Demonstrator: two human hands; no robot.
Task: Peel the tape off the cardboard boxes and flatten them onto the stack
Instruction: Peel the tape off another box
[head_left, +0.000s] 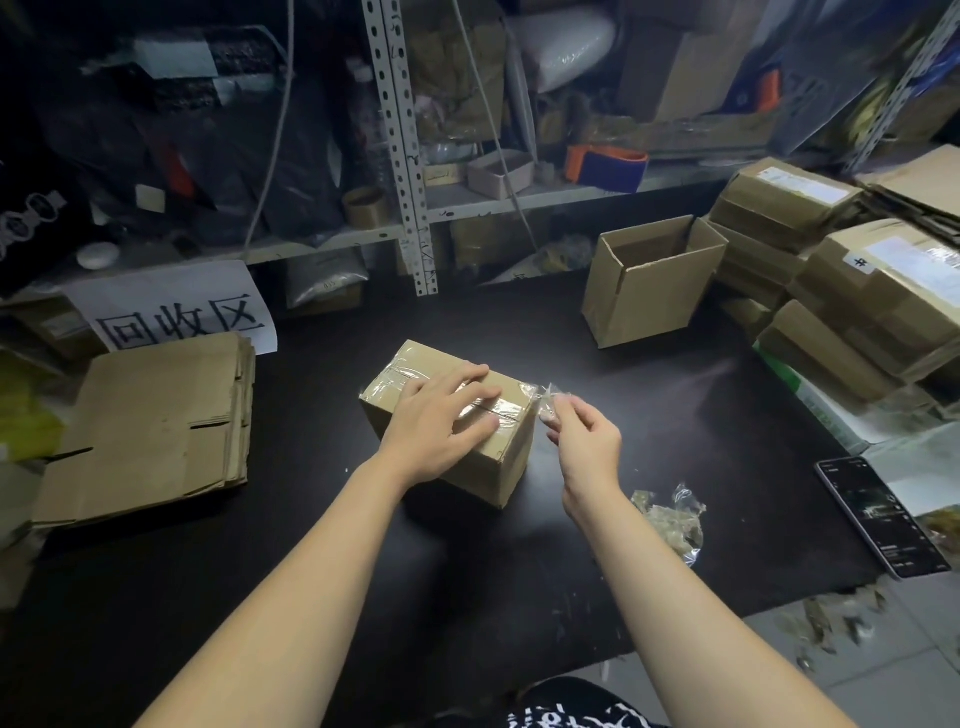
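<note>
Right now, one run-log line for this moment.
left hand: presses taped cardboard box | right hand: pinches clear tape strip | state: not yet flattened

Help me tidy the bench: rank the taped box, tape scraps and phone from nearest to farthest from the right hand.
1. Taped box, just left of the right hand, which pinches its tape.
2. Tape scraps, nearer the person, slightly right.
3. Phone, far right.

brown box (506, 457) – clear glossy tape (540, 395); black mat (322, 545), white sign (171, 306).
</note>
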